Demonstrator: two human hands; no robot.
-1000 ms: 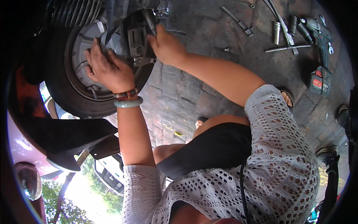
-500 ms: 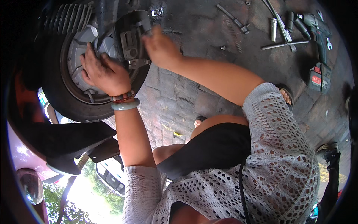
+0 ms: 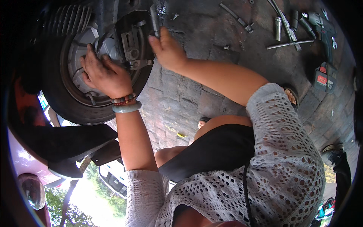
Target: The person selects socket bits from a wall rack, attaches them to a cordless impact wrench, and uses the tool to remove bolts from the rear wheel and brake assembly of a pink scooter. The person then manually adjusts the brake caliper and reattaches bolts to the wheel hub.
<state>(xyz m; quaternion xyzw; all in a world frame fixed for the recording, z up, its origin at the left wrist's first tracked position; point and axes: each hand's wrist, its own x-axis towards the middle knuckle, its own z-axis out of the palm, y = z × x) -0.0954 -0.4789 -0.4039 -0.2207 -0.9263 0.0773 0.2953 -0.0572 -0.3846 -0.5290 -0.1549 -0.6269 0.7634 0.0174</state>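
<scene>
My left hand (image 3: 102, 72) is open over the silver hub (image 3: 79, 49) of a scooter wheel, its slightly bent fingers at the hub and a dark part, fingertips partly hard to make out. My right hand (image 3: 166, 51) grips a metal cylindrical tool (image 3: 154, 20) upright beside the black bracket (image 3: 131, 44) with its slotted plate, at the right of the wheel. The black tyre (image 3: 94, 116) surrounds the hub, and a coil spring or ribbed part (image 3: 70, 17) is above it.
On the paving at right lie a long bolt (image 3: 236, 17), a loose spring (image 3: 240, 41), a socket (image 3: 278, 28), a cross wrench (image 3: 291, 46) and a cordless impact wrench (image 3: 321, 34). A pink body panel (image 3: 26, 155) is at left. Another person's shoe (image 3: 334, 149) is at lower right.
My right hand and its tool have shifted, the tool now more upright at the bracket's right edge. My left hand and the wheel appear slightly lower and further left in view.
</scene>
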